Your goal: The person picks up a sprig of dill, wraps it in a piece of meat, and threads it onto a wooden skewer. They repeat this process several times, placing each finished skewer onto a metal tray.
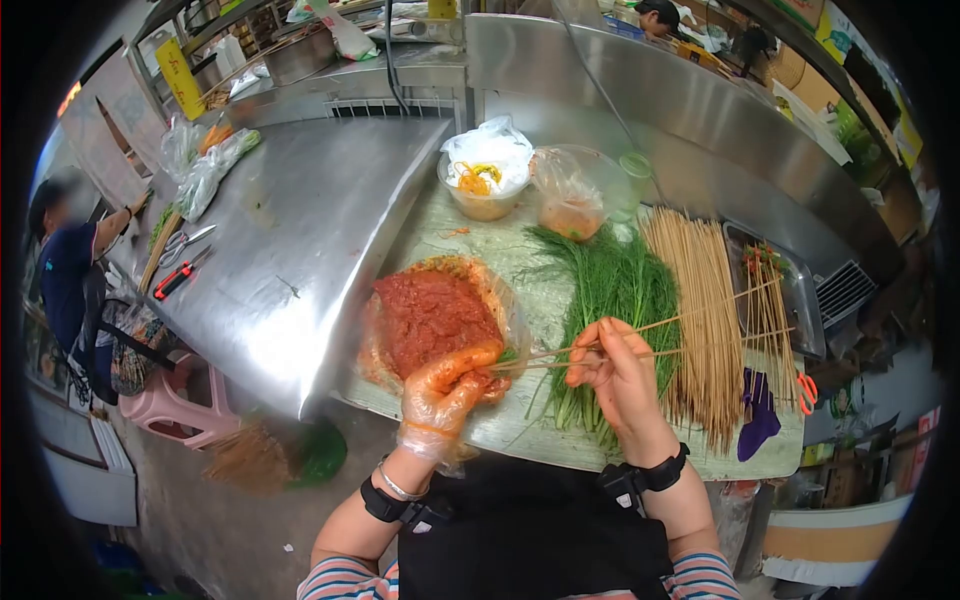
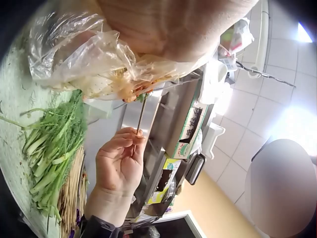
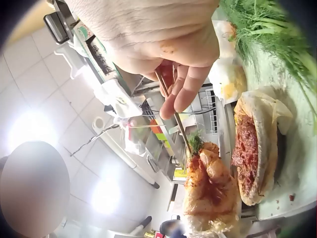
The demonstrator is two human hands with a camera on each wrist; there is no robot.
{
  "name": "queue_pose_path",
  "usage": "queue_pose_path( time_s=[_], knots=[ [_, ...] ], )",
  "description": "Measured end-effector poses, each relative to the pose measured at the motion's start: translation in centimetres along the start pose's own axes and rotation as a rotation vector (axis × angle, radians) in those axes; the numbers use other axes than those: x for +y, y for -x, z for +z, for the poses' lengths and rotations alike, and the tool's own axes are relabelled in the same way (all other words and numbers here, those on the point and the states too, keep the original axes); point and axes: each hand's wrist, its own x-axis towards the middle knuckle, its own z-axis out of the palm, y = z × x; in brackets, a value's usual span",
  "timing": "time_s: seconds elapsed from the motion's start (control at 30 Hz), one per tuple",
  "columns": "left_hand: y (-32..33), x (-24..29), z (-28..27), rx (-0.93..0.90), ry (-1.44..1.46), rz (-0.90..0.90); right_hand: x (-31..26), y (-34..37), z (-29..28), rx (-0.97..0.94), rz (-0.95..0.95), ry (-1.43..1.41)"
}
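Clock from betw. hands, wearer's facing. Tabletop [image 1: 412, 232] holds all w/in reach. Skewer pile [image 1: 690, 310] at 2, R-hand side, prob. for quick pickup; green herbs [image 1: 622, 290] ~1. Red meat mix [image 1: 435, 315] at 10, nr L hand [image 1: 445, 390], whose glove [image 1: 424, 440] prob. blocks mess. L hand curled round one end of held skewers [image 2: 142, 115]; R hand [image 1: 622, 375], bare, pinches shafts, prob. steadying. Green sprig [image 3: 196, 143] pokes out at L fingers; rest hidden.

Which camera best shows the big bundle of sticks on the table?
The head view: the bundle of sticks lies spread out, nearly whole. The left wrist view shows only part, beside the green herbs; the right wrist view shows none of it.
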Motion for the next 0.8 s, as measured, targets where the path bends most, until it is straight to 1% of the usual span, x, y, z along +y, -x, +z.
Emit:
queue_pose_path(
  time_s=[0.1, 0.2, 0.3, 0.4, 0.5, 0.6, 0.73, 0.8],
  knots=[
    [0.0, 0.6, 0.3, -0.024, -0.037, 0.013, -0.6, 0.0, -0.1, 0.008, 0.01, 0.065],
    [-0.2, 0.2, 0.3, -0.012, 0.068, -0.088, -1.4, -0.1, -0.2, 0.01, 0.01, 0.146],
    [-0.4, -0.7, -0.3, -0.07, 0.331, -0.106, -1.8, -0.2, -0.1, 0.006, -0.001, 0.22],
    [-0.5, -1.1, -0.3, -0.011, 0.189, -0.147, -1.9, 0.0, 0.4, -0.001, -0.024, 0.286],
    [-0.5, -0.9, -0.5, -0.036, 0.438, -0.208, -2.0, 0.1, 0.7, -0.018, -0.05, 0.335],
    [-0.4, -0.4, -0.8, -0.058, 0.56, -0.261, -2.2, -0.1, 0.9, -0.04, -0.046, 0.36],
    [-0.3, -0.1, -0.6, -0.009, 0.443, -0.294, -2.6, -0.7, 0.8, -0.105, -0.022, 0.376],
    [-0.3, -0.1, -0.7, 0.007, 0.396, -0.299, -2.6, -0.6, 1.0, -0.089, -0.039, 0.374]
  ],
)
